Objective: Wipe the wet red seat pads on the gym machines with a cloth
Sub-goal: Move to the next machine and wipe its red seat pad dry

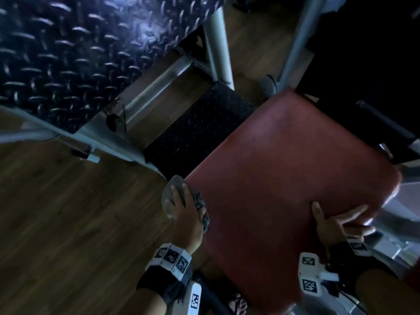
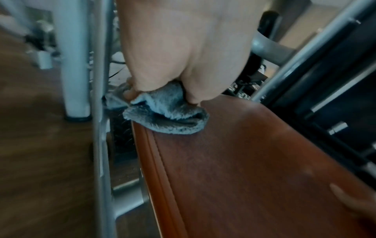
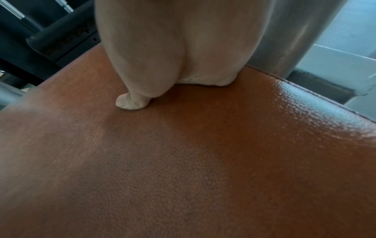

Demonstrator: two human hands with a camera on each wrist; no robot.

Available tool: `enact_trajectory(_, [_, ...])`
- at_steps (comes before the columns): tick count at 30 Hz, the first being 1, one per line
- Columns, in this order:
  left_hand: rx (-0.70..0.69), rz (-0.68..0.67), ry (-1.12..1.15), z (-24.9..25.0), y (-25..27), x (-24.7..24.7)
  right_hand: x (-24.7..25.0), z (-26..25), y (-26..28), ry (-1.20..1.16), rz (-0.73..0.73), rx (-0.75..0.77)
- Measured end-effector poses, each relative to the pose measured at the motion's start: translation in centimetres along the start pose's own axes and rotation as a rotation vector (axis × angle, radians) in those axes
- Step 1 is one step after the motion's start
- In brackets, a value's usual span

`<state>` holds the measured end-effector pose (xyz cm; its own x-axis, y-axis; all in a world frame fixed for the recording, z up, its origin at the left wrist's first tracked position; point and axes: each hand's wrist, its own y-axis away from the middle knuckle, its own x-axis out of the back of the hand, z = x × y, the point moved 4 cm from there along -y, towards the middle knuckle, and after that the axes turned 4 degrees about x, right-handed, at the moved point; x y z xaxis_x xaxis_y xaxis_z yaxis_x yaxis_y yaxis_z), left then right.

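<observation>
Your left hand [image 1: 181,208] has its fingers [image 1: 176,196] curled round a bunched grey cloth [image 2: 167,119], which sits on the near-left corner of the red seat pad [image 1: 284,178], partly hanging over the seam at the edge. Your right hand [image 1: 329,221] lies flat on the opposite corner of the pad, fingers straight and spread, holding nothing, thumb pressed down on the vinyl (it looks like a brace).

What to watch, judging from here:

- The cloth is wadded, so only a small patch of it touches the pad. A stroke in that state may leave streaks; flatten it under your palm.
- It rides the pad's edge. Pull outward and it could slip off the corner toward the wooden floor [image 1: 68,212] or catch on the grey frame bar [image 2: 99,112] just beside the pad.
- The sheen near your right hand, seen from the right wrist, may be moisture, though it could be plain reflection. If wet, your bracing palm could slide, and the spot under it goes unwiped unless you move it.
- The dark checker plate [image 1: 200,133] beyond the pad's far-left side is near; a long stroke could drag the cloth onto it and pick up dirt.
</observation>
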<state>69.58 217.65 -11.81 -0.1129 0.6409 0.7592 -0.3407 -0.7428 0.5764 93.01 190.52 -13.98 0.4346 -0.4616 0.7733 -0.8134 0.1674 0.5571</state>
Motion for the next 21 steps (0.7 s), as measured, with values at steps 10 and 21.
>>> enact_trajectory(10, [-0.647, -0.177, -0.493, 9.6, -5.1, -0.1, -0.1, -0.2, -0.1, -0.116, 0.006, 0.015])
enact_trajectory(21, [-0.921, -0.300, -0.723, 18.8, -5.4, -3.0, -0.7, -0.1, -0.5, -0.232, 0.003, -0.004])
